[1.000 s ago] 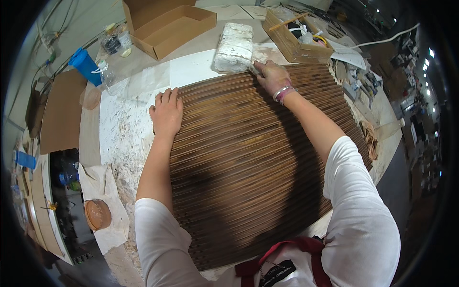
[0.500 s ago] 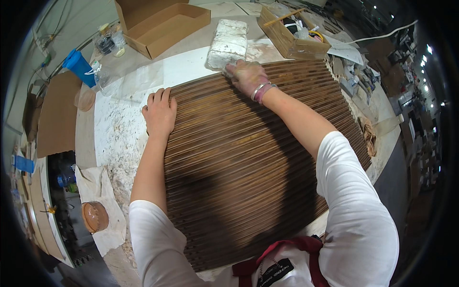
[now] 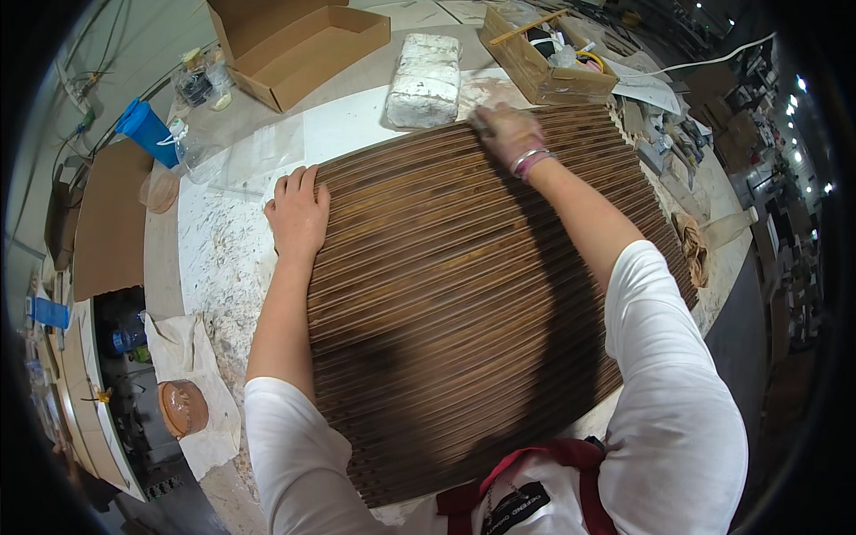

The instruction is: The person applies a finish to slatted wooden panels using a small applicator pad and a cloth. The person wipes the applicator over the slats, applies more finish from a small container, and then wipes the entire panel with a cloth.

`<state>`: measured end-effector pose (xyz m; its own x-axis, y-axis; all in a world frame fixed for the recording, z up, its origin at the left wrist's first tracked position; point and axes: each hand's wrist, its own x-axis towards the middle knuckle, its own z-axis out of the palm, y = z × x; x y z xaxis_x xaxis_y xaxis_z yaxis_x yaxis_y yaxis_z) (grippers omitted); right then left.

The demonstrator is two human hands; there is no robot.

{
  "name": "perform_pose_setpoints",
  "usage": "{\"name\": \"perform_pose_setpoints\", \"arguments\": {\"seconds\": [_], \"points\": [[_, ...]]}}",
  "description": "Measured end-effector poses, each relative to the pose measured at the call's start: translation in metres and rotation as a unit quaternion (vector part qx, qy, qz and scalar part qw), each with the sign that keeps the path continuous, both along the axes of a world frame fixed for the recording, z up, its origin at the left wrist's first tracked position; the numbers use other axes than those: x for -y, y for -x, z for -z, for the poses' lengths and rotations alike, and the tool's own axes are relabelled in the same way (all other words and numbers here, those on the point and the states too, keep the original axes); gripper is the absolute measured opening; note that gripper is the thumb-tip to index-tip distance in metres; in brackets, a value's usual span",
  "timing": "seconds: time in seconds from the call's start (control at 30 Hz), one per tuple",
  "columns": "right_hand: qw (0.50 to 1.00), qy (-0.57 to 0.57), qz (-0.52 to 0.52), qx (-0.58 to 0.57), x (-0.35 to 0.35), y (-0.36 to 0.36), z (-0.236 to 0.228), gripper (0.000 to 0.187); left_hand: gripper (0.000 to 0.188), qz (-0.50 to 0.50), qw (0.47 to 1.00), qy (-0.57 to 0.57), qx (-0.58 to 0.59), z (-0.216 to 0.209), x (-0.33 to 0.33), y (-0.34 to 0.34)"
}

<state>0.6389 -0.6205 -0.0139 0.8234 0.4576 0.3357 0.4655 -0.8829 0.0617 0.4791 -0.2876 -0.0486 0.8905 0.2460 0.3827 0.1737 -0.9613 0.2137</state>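
Lying on the messy table (image 3: pixel 209 236), the big brown ribbed panel (image 3: pixel 446 267) sits right in front of me, as I watch from far away. It goes from close to the body out to both hands. Its long thin ribs run from left to right, and their right ends tip a bit away from me. I can't tell which end is its front, or which side of the whole panel is longer.

My left hand (image 3: pixel 300 214) is on the left edge, near the far left corner. Its fingers are out long and a little apart, pointing away, with the thumb on the panel side. I see nothing in it.

My right hand (image 3: pixel 513 138) is at the far edge, so it is the nearer one to that side. Its arm reaches across the ribs. The hand is blurry and its fingers look bent. Something small and gray may be under them, but I can't tell. Just left of it is a white block (image 3: pixel 425 82), and past it is a wooden box (image 3: pixel 571 89).
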Motion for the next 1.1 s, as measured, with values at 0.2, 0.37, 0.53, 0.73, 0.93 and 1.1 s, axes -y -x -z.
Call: {"name": "perform_pose_setpoints", "arguments": {"seconds": [0.2, 0.37, 0.53, 0.73, 0.93, 1.1], "points": [[0.987, -0.006, -0.158, -0.001, -0.064, 0.035, -0.021, 0.035, 0.039, -0.003, 1.000, -0.001, 0.003, 0.004, -0.005, 0.002], [0.995, -0.025, -0.089, -0.025, -0.044, 0.023, -0.003, 0.034, 0.039, 0.010, 1.000, -0.007, 0.018, 0.008, -0.004, -0.004], [0.996, 0.006, -0.086, -0.038, -0.065, 0.044, -0.032, 0.032, 0.044, -0.005, 1.000, 0.005, 0.016, 0.006, -0.011, 0.000], [0.948, -0.036, -0.317, -0.017, -0.153, 0.091, -0.011, 0.023, 0.050, 0.043, 0.989, 0.105, 0.096, 0.005, -0.095, 0.083], [0.983, -0.014, -0.183, -0.029, -0.153, 0.057, -0.023, 0.025, 0.051, 0.012, 0.998, 0.061, 0.014, 0.030, -0.107, 0.189], [0.976, 0.017, -0.199, -0.089, -0.193, 0.076, -0.020, 0.042, 0.053, -0.029, 0.998, 0.050, 0.001, 0.050, -0.104, 0.199]]}}
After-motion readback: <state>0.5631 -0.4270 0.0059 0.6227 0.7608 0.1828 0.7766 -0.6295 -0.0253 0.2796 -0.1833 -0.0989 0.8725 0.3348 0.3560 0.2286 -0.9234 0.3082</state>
